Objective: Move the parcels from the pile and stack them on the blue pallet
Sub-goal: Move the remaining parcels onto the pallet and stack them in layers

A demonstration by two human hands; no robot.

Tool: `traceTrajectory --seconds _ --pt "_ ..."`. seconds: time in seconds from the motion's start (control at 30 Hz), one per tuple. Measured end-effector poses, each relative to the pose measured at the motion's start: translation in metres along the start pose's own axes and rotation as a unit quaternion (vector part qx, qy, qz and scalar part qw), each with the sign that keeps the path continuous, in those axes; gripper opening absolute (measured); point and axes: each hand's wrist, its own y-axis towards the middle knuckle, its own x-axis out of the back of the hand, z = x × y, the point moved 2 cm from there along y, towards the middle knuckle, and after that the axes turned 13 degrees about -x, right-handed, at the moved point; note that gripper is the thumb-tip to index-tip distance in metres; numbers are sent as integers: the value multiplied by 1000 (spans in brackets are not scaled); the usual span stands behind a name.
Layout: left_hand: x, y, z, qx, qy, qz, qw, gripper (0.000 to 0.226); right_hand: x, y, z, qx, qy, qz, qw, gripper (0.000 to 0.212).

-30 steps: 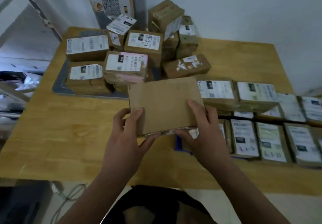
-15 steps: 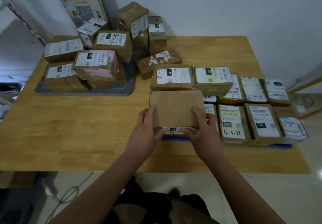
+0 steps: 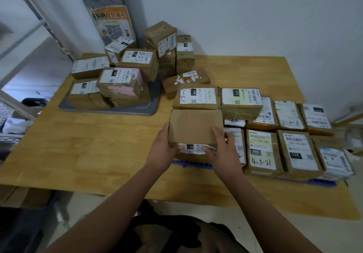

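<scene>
A plain brown parcel [image 3: 193, 128] with its label on the near side sits at the front left corner of the stack, on a lower parcel. My left hand [image 3: 163, 150] grips its left near corner and my right hand [image 3: 222, 150] grips its right near corner. Just behind it lie two second-layer parcels, one marked 15H [image 3: 197, 97] and one marked 032 [image 3: 241, 101]. The blue pallet [image 3: 322, 182] shows only as a thin edge under the labelled parcels on the right. The pile [image 3: 125, 75] of brown parcels stands at the back left.
The pile rests on a grey tray [image 3: 141, 111] on the wooden table [image 3: 88, 144]. A poster [image 3: 114, 24] leans against the wall behind it. Metal shelving [image 3: 17, 107] stands at the left. The table's near edge is close to my body.
The parcel came down from in front of the pile and to the right, and now rests on the stack's front left corner. Both hands stay on its near corners.
</scene>
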Motion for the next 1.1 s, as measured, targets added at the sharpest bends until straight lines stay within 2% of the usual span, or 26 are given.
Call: traceTrajectory --seconds 0.43,0.67,0.8,0.97,1.1 --pt "0 6 3 3 12 18 1000 86 2 2 1 5 -10 14 1000 59" --pt "0 8 3 -21 -25 11 999 77 3 0 -1 -26 12 17 999 85" --pt "-2 5 3 -11 -26 10 1000 80 5 0 -3 -23 25 19 999 83" --pt "-4 4 -1 -24 -18 -12 999 66 8 3 -5 -33 42 30 998 79" --pt "-7 4 -5 -25 -21 -10 999 66 11 2 -9 -43 43 23 998 78"
